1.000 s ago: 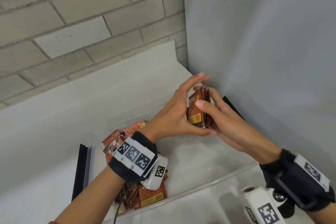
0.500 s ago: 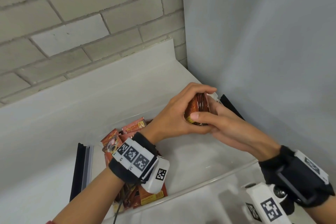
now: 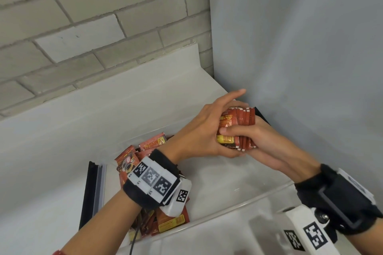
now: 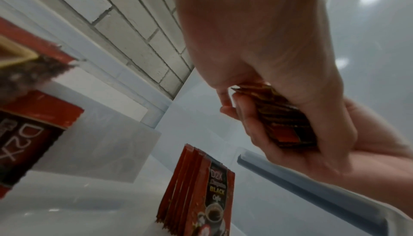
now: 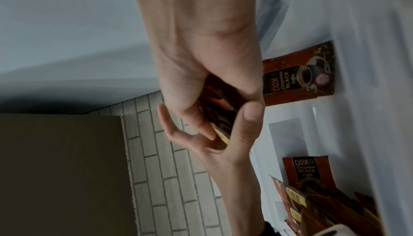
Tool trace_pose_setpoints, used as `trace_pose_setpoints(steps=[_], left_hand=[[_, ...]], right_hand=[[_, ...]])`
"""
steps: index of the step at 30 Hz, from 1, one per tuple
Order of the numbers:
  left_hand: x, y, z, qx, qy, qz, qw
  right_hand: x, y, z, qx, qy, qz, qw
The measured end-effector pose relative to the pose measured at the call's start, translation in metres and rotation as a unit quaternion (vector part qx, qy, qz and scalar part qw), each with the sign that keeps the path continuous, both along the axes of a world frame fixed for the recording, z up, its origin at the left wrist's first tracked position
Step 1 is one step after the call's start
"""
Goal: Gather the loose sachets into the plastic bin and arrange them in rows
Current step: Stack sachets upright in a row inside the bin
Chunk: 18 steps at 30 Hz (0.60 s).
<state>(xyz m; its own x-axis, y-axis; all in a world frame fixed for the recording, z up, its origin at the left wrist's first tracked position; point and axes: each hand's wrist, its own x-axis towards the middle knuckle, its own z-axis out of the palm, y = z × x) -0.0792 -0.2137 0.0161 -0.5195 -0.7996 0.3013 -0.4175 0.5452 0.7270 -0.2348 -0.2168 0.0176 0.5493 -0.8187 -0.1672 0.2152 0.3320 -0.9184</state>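
Both hands hold one stack of red-and-black sachets (image 3: 238,128) over the far right corner of the clear plastic bin (image 3: 232,207). My left hand (image 3: 201,130) clasps the stack from the left, thumb beneath and index finger stretched out above. My right hand (image 3: 255,141) cups it from the right, thumb across the front sachet. In the left wrist view the stack (image 4: 288,125) sits between the two palms, above a short upright row of sachets (image 4: 201,187) on the bin floor. A loose pile of sachets (image 3: 143,151) fills the bin's left end.
A brick wall runs along the back and a plain grey wall (image 3: 300,68) stands close on the right. A black strip (image 3: 89,192) lies at the bin's left edge. A brown cardboard box (image 5: 60,169) shows in the right wrist view.
The hands closed round the stack and then turned it, so the sachets' edges now face up. The left index finger has lifted off. Both hands stayed over the bin's far right corner.
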Motion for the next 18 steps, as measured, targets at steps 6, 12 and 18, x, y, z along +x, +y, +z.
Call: trace_pose_setpoints(steps=[6, 12, 18], left_hand=[[0.015, -0.004, 0.006, 0.047, 0.044, 0.015, 0.998], [0.038, -0.008, 0.017, 0.119, 0.114, 0.084, 0.983], [0.041, -0.01, 0.022, 0.172, 0.186, 0.078, 0.964]], right_hand=[[0.001, -0.002, 0.0, 0.007, -0.024, -0.02, 0.999], [-0.002, -0.001, 0.002, 0.004, -0.032, -0.009, 0.999], [-0.002, -0.004, 0.0, 0.032, -0.041, -0.023, 0.998]])
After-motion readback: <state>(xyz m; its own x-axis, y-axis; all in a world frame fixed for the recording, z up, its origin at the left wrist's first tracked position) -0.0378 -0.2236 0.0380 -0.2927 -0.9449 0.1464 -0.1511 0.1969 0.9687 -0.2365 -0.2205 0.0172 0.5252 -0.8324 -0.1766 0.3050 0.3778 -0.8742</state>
